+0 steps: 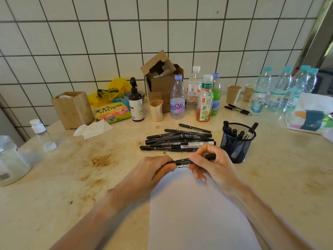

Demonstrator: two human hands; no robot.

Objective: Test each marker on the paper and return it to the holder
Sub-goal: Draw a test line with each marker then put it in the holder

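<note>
A black marker point(185, 161) lies level between both hands above the top edge of a white paper point(194, 213). My left hand point(153, 170) grips its left end, fingers curled round it. My right hand point(210, 165) pinches its right part, and the tail pokes out past the fingers. A short black scribble point(182, 166) shows on the paper just under the marker. Behind the hands lies a pile of black markers point(178, 139). To the right stands a black mesh holder point(237, 141) with several markers in it.
Bottles point(177, 98), a pump bottle point(135, 103), a beige cup point(156, 110), a cardboard box point(162, 78) and a wooden box point(72, 109) line the tiled wall. Water bottles point(281, 87) and two pens point(237, 109) sit at the right, jars point(10, 159) at the left.
</note>
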